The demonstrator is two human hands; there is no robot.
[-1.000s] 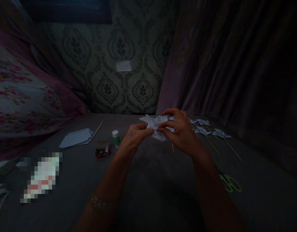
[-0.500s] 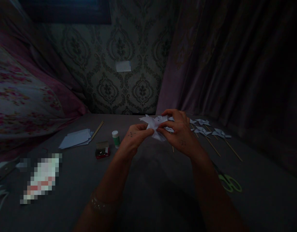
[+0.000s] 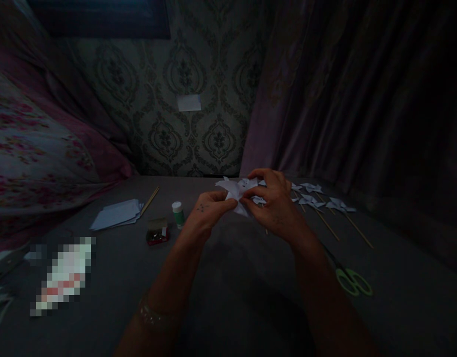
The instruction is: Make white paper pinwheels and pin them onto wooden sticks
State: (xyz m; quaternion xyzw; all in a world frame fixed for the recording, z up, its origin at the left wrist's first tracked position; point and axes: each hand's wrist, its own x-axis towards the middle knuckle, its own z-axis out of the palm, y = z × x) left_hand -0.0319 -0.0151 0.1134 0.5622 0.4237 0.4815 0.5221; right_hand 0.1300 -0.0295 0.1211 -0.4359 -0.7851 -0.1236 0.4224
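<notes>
A white paper pinwheel (image 3: 232, 191) is held up in front of me between both hands. My left hand (image 3: 212, 206) grips its left side, thumb pressed near the centre. On the other side, my right hand (image 3: 269, 201) pinches the paper near the middle with thumb and index finger, its other fingers curled above. The pinwheel's back and the fingertips behind it are hidden. Just beyond my right hand, several finished-looking paper pinwheels (image 3: 312, 201) on wooden sticks (image 3: 328, 226) lie on the grey surface (image 3: 228, 277).
Left of my hands stand a green glue stick (image 3: 178, 215) with a white cap and a small open box (image 3: 157, 233) of metal bits. Farther left lie stacked white paper (image 3: 116, 214) and loose sticks (image 3: 150, 200). Green-handled scissors (image 3: 353, 281) rest beside my right forearm.
My right thumb and index finger have shifted slightly left and closer to the pinwheel's centre. My left hand keeps its grip.
</notes>
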